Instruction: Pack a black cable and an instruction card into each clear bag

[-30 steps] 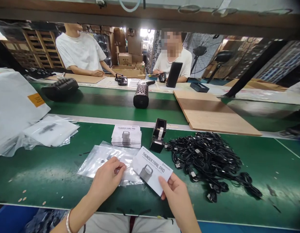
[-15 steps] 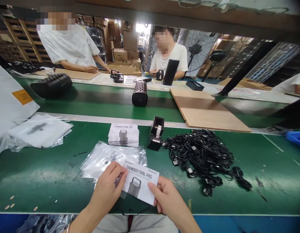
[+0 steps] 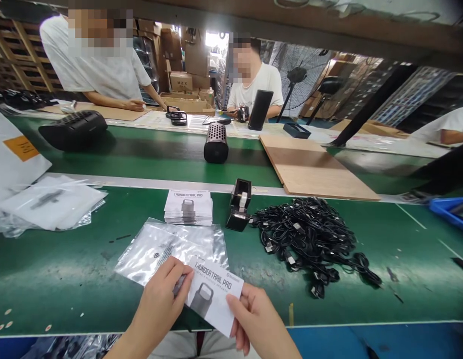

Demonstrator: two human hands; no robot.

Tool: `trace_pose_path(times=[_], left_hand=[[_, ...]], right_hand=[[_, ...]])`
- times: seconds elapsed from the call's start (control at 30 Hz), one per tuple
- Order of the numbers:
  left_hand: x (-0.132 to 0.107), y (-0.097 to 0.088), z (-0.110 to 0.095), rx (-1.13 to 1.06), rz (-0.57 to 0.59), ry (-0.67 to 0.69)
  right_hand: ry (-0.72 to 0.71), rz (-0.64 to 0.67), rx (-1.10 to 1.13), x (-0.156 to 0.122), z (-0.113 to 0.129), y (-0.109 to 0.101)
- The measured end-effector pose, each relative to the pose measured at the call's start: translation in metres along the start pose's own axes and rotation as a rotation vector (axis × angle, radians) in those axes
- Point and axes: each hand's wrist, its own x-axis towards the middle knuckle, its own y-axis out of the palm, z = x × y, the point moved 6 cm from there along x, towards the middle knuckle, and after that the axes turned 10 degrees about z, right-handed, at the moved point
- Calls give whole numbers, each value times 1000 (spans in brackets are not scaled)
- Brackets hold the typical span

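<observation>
A white printed leaflet (image 3: 215,294) marked "THUNDER TRAIL PRO" lies tilted between my hands, above the bench's near edge. My right hand (image 3: 256,316) grips its right side, thumb on top and fingers beneath. At the leaflet's left edge, my left hand (image 3: 162,294) is closed in a pinch; whether plastic film is also between those fingertips, I cannot tell. Just beyond are flat clear plastic bags (image 3: 152,249), partly covered by my left hand and the leaflet. A stack of matching leaflets (image 3: 188,207) sits behind the bags, beside a black tape dispenser (image 3: 239,205).
Black cables (image 3: 306,237) are heaped at right. More plastic bags (image 3: 54,202) lie at left by a white sack (image 3: 10,159). Across the green bench are a perforated black speaker (image 3: 216,143), a larger one (image 3: 74,130) and a wooden board (image 3: 317,167). Two people sit opposite.
The leaflet has come slightly lower and tilted more, with my right hand lower too. My left hand has shifted slightly down. The whole view has turned a little.
</observation>
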Motion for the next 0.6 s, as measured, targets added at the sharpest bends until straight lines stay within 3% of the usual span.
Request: trace_pose_path(times=[0.2,0.27,0.37,0.47,0.53,0.6], left_hand=[[-1,-5,-6,-110,14,6],[0,-8,-8,-169,25,-15],[3,-9,-10,-262,73,-28],[9,-4,-9,-297,144,-20],[13,0,-5,-279,164,-32],[16,2,0,-246,161,-59]], right_hand=[[-76,252,127,6,30,18],[-103,277,-21,18,41,25],[-173,123,-384,41,54,30],[-250,-41,-547,50,66,29],[-291,-114,-669,43,75,20],[-288,-269,-902,29,87,-5]])
